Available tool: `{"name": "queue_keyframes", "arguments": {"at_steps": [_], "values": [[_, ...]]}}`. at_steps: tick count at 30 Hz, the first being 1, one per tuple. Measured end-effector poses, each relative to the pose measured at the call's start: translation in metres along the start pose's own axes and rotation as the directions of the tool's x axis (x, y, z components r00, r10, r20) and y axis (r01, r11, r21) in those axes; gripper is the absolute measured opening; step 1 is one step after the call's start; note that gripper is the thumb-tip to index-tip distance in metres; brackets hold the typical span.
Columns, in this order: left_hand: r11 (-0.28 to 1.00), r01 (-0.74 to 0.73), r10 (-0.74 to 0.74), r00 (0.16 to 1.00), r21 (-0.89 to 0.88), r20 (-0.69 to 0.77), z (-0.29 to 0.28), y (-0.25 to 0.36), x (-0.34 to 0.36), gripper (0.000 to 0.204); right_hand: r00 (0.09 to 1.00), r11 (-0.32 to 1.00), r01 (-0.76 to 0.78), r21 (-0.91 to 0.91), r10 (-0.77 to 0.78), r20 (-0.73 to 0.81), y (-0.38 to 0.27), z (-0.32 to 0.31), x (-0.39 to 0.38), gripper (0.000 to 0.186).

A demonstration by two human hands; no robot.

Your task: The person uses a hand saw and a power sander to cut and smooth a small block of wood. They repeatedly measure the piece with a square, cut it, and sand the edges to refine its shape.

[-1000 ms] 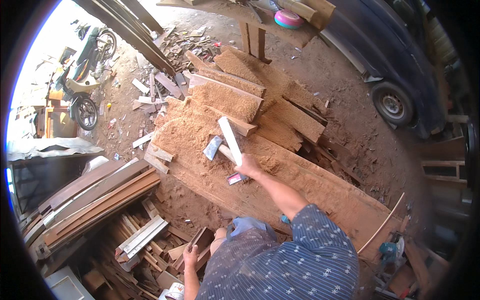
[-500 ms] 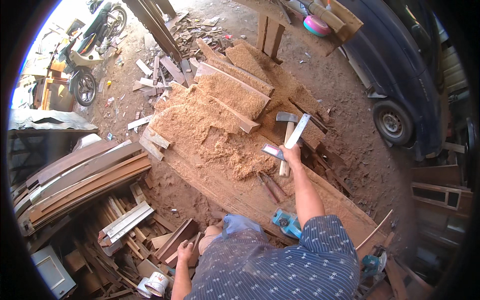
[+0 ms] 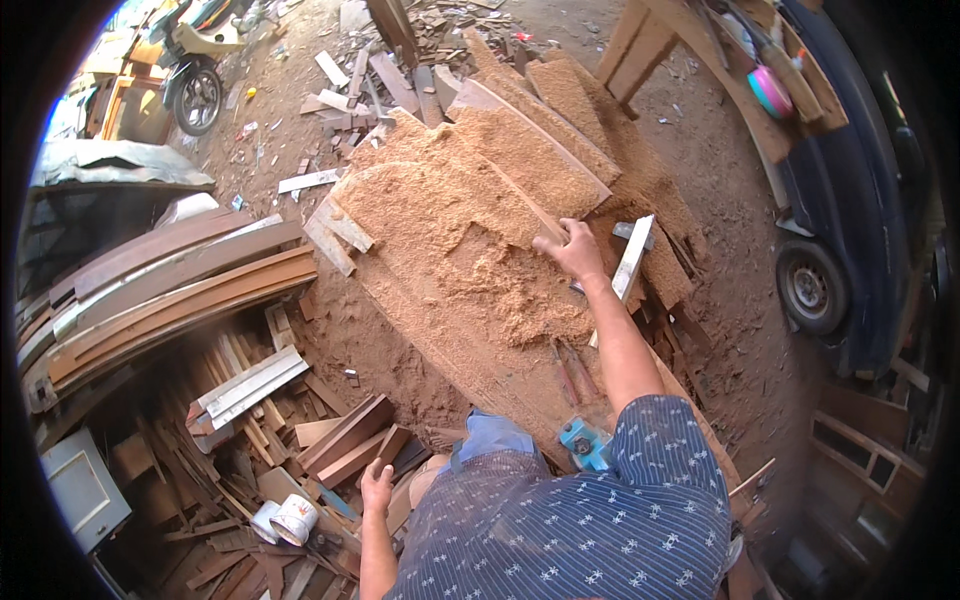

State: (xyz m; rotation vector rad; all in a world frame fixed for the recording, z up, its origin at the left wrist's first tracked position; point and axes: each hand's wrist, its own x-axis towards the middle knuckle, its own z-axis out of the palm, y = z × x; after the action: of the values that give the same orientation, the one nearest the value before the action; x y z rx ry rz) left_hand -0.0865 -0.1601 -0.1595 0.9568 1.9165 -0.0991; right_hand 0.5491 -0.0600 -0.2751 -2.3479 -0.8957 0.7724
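In the head view we see our right hand point(image 3: 570, 247) stretched out to the middle of the frame, fingers curled down onto the edge of a wooden plank point(image 3: 520, 205) half buried in sawdust point(image 3: 450, 240). The hand is clenched on that edge; we cannot tell whether it also holds anything else. Just right of the wrist lies a hammer point(image 3: 632, 255) with a pale wooden handle, its metal head pointing toward the upper part of the frame, resting on stacked boards. The sawdust pile covers a long slab of wood point(image 3: 480, 350) that runs from the upper centre down toward the lower right. Near our right elbow, at the lower centre, sits a blue power tool point(image 3: 583, 443).

Our left hand point(image 3: 377, 489) hangs at the lower left of centre, open and released, fingers spread loosely, touching nothing, above a heap of offcuts point(image 3: 340, 440). A small white tin point(image 3: 297, 519) lies just left of it on the ground. Long curved boards point(image 3: 170, 290) are stacked at the left edge, a motorbike point(image 3: 195, 60) stands at the upper left, and a dark car point(image 3: 850, 220) with one wheel showing fills the right side.
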Motion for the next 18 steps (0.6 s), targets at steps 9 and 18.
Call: {"name": "queue_keyframes", "arguments": {"at_steps": [9, 18], "values": [[0.998, 0.058, -0.060, 0.996, -0.022, -0.070, -0.005, -0.114, 0.008, 0.057, 0.988, 0.945, 0.144, -0.294, -0.120, 0.099, -0.026, 0.001, 0.012, 0.050], [0.977, 0.081, -0.080, 0.997, -0.196, 0.014, 0.000, -0.094, 0.032, 0.057, 0.975, 0.982, 0.187, -0.012, -0.187, -0.118, -0.124, -0.124, -0.077, 0.037]]}}
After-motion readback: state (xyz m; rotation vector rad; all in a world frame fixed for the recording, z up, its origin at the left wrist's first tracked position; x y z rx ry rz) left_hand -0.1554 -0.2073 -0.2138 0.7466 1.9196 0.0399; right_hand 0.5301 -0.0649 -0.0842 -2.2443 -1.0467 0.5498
